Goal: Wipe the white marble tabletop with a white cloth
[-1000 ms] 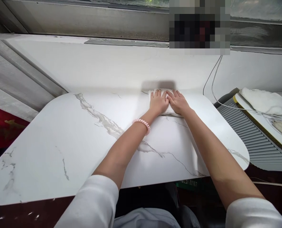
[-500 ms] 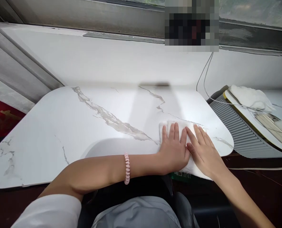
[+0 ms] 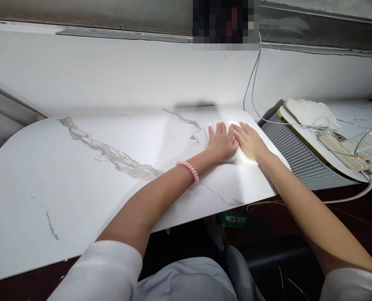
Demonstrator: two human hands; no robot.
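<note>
Both of my hands press flat on a white cloth (image 3: 243,156) near the far right part of a white marble-patterned table (image 3: 88,196). My left hand (image 3: 222,142) lies with its fingers spread over the cloth's left side; a pink coiled band circles that wrist. Close against it, my right hand (image 3: 250,142) rests on the cloth's right side with fingers stretched out. The two hands touch or nearly touch at the thumbs. Much of the cloth is hidden beneath them.
To the right stands a second marble-topped table with a ribbed grey side (image 3: 299,146). On it are a folded white cloth (image 3: 311,113) and a power strip (image 3: 339,150). White cables (image 3: 251,90) hang along the wall. A green box (image 3: 233,219) sits below the table edge.
My hands have slid the white cloth away from me, toward the table's far right side. My arms are stretched further out, and the view has shifted somewhat to the right.
</note>
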